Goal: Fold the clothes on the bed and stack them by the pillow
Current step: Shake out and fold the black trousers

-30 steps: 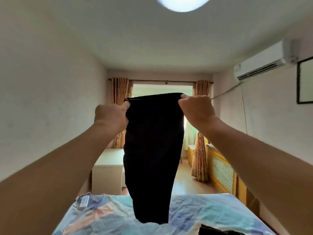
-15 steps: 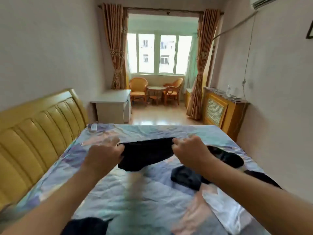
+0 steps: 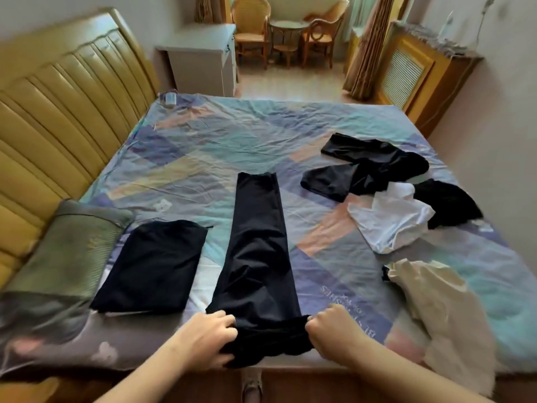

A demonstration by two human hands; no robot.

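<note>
Two wicker chairs (image 3: pixel 252 23) flank a small round table (image 3: pixel 286 26) beyond a white desk (image 3: pixel 203 58).

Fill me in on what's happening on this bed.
A person is folding laundry. Both hands, the left hand and right hand, grip the near end of black trousers laid out lengthwise on the bed. One folded black garment already lies beside the pillow. Unfolded to the right: a dark pile, a white shirt and a cream garment.
</note>
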